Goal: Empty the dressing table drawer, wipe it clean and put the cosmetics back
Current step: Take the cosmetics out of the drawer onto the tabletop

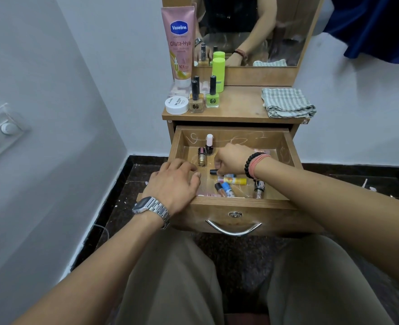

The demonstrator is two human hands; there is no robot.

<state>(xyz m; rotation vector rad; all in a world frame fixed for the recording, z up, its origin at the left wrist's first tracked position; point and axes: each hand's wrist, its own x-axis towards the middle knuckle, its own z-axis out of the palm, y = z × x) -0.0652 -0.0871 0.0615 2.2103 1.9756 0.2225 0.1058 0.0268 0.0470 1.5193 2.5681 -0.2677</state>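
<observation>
Drawer (233,202) pulled out, emptying under way — several cosmetics remaining inside. Right hand (232,159) reaching into the drawer centre, fingers curled down and pinching a small black-capped item (213,171) lying flat on the drawer floor, long axis roughly left to right, cap end pointing left toward the left hand (174,181). Left hand resting on the front-left drawer corner, fingers loosely spread, holding nothing. Item directly beneath the right fingertips — right hand clearly nearer. Probable next move: straight lift, then transfer to the tabletop (238,106) beside the nail polish bottles (212,99).
</observation>
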